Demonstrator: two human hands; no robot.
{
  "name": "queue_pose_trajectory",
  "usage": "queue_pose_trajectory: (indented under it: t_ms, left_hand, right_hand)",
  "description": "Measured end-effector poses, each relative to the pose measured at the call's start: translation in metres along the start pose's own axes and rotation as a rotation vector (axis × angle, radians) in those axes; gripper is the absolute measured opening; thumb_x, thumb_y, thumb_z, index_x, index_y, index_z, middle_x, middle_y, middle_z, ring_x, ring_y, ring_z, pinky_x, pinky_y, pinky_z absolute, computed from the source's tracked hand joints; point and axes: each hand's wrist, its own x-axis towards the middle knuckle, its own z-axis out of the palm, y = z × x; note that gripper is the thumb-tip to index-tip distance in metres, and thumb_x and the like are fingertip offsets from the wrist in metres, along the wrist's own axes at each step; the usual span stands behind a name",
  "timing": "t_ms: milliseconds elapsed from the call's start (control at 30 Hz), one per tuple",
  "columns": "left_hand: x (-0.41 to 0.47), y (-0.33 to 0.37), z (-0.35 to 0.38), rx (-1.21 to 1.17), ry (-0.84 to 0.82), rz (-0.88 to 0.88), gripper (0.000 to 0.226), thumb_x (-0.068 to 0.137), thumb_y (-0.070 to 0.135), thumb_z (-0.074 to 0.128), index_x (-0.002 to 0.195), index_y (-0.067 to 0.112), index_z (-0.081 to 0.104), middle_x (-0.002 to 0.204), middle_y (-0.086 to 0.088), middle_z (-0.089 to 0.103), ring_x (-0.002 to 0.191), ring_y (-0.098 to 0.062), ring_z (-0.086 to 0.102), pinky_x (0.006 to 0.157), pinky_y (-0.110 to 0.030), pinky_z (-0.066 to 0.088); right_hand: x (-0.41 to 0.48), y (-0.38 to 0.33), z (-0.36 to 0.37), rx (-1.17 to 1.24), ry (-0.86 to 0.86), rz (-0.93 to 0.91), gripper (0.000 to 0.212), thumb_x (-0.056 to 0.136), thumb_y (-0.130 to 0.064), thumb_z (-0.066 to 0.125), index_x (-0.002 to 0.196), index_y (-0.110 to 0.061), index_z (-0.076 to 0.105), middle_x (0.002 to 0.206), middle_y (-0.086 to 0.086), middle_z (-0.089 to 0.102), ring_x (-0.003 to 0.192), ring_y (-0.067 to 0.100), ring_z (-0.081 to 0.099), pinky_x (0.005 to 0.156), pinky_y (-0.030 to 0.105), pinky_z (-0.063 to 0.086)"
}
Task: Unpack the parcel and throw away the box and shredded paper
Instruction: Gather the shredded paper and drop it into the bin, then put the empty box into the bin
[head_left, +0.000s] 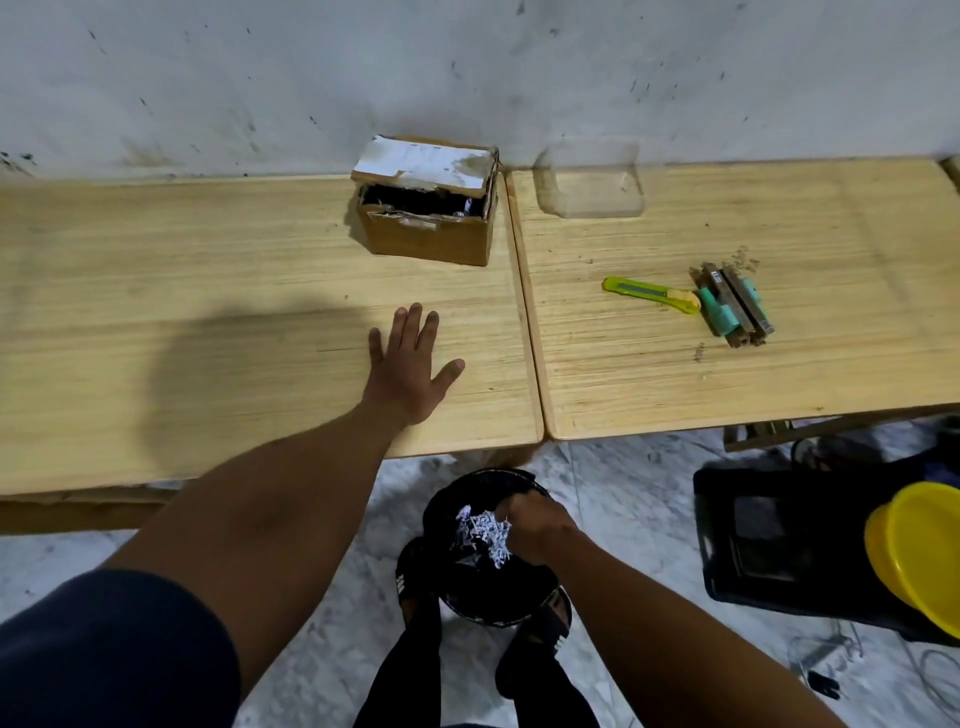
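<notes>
One cutter (652, 295) lies right of box (427, 200); bin (488, 545) sits below the table (208, 291)

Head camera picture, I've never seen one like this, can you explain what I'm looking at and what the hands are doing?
There is no machine here. The camera sits on a person's head and looks down at their own arms. The left hand lies flat and open on the wooden table. The right hand is down in a black bin on the floor, closed on a clump of shredded paper. On the table stand an opened cardboard box, a yellow-green box cutter, a clear plastic tub and some teal and brown parts that I can't identify.
</notes>
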Motion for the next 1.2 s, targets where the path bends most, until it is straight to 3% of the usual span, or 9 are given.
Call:
queue_pose_trajectory:
  t_ms: [200, 300, 400, 600, 767, 867, 967, 1133, 1200]
  left_hand:
    - [0.003, -0.004, -0.021, 0.074, -0.093, 0.017, 0.075, 0.097, 0.059, 0.039, 0.157, 0.023, 0.012, 0.166, 0.001, 0.0, 0.152, -0.018, -0.003, 0.121, -0.049, 0.005]
    - [0.009, -0.014, -0.04, -0.045, -0.096, -0.01, 0.063, 0.095, 0.047, 0.052, 0.151, 0.026, 0.033, 0.159, -0.001, 0.031, 0.147, -0.019, 0.026, 0.117, -0.039, 0.025]
    - [0.024, -0.025, -0.075, -0.319, 0.037, -0.191, 0.046, 0.092, 0.038, 0.059, 0.136, 0.024, 0.055, 0.135, -0.001, 0.06, 0.124, -0.021, 0.055, 0.103, -0.034, 0.044]
    - [0.078, -0.03, -0.166, -0.725, 0.278, -0.69, 0.032, 0.097, 0.036, 0.049, 0.117, 0.018, 0.067, 0.126, -0.012, 0.064, 0.115, -0.035, 0.058, 0.093, -0.033, 0.045]
    - [0.124, -0.018, -0.195, -0.857, 0.202, -0.692, 0.045, 0.098, 0.051, 0.041, 0.112, 0.015, 0.063, 0.123, -0.013, 0.061, 0.113, -0.036, 0.057, 0.1, -0.045, 0.048]
    - [0.143, -0.01, -0.193, -0.941, 0.185, -0.68, 0.042, 0.094, 0.059, 0.045, 0.099, 0.02, 0.059, 0.114, -0.01, 0.063, 0.108, -0.034, 0.059, 0.094, -0.041, 0.047]
    - [0.16, -0.009, -0.183, -0.968, 0.15, -0.64, 0.051, 0.089, 0.064, 0.051, 0.113, 0.02, 0.061, 0.114, -0.002, 0.059, 0.111, -0.03, 0.056, 0.094, -0.036, 0.044]
    - [0.179, -0.018, -0.161, -0.954, 0.098, -0.646, 0.055, 0.08, 0.06, 0.064, 0.116, 0.018, 0.066, 0.112, -0.004, 0.067, 0.098, -0.024, 0.063, 0.087, -0.032, 0.049]
    - [0.183, -0.021, -0.152, -0.996, 0.085, -0.648, 0.061, 0.072, 0.063, 0.065, 0.117, 0.021, 0.067, 0.111, -0.003, 0.07, 0.098, -0.025, 0.066, 0.095, -0.038, 0.051]
  right_hand:
    - [-0.025, -0.003, -0.05, 0.03, 0.326, -0.302, 0.03, 0.084, -0.02, 0.053, 0.106, -0.027, 0.07, 0.107, 0.001, 0.073, 0.097, 0.025, 0.067, 0.08, 0.028, 0.051]
    - [-0.04, -0.012, -0.088, 0.01, 0.541, -0.458, 0.025, 0.079, -0.024, 0.053, 0.096, -0.029, 0.07, 0.09, -0.004, 0.074, 0.078, 0.019, 0.068, 0.067, 0.025, 0.051]
    - [-0.043, -0.026, -0.141, 0.069, 0.774, -0.488, 0.021, 0.079, -0.027, 0.057, 0.093, -0.028, 0.073, 0.082, -0.008, 0.075, 0.066, 0.014, 0.067, 0.058, 0.023, 0.049]
    - [-0.011, -0.073, -0.271, 0.621, 1.025, -0.251, 0.013, 0.089, -0.023, 0.064, 0.097, -0.027, 0.073, 0.077, -0.01, 0.07, 0.063, 0.007, 0.063, 0.064, 0.028, 0.051]
    - [0.029, -0.094, -0.336, 1.054, 0.929, -0.051, 0.035, 0.089, -0.045, 0.066, 0.116, -0.022, 0.063, 0.103, 0.002, 0.067, 0.093, 0.021, 0.062, 0.08, 0.03, 0.044]
    - [0.052, -0.095, -0.35, 1.037, 0.766, 0.009, 0.06, 0.081, -0.05, 0.073, 0.131, -0.023, 0.051, 0.12, 0.004, 0.061, 0.11, 0.025, 0.059, 0.087, 0.031, 0.043]
    - [0.076, -0.093, -0.352, 1.025, 0.65, 0.066, 0.087, 0.075, -0.051, 0.076, 0.146, -0.021, 0.036, 0.137, 0.008, 0.053, 0.121, 0.03, 0.054, 0.096, 0.04, 0.048]
    - [0.109, -0.094, -0.348, 1.137, 0.57, 0.128, 0.087, 0.068, -0.046, 0.071, 0.144, -0.022, 0.036, 0.125, 0.01, 0.061, 0.101, 0.03, 0.062, 0.064, 0.03, 0.048]
    - [0.12, -0.096, -0.342, 1.174, 0.596, 0.104, 0.077, 0.063, -0.051, 0.066, 0.132, -0.023, 0.047, 0.114, 0.006, 0.066, 0.097, 0.028, 0.063, 0.073, 0.034, 0.052]
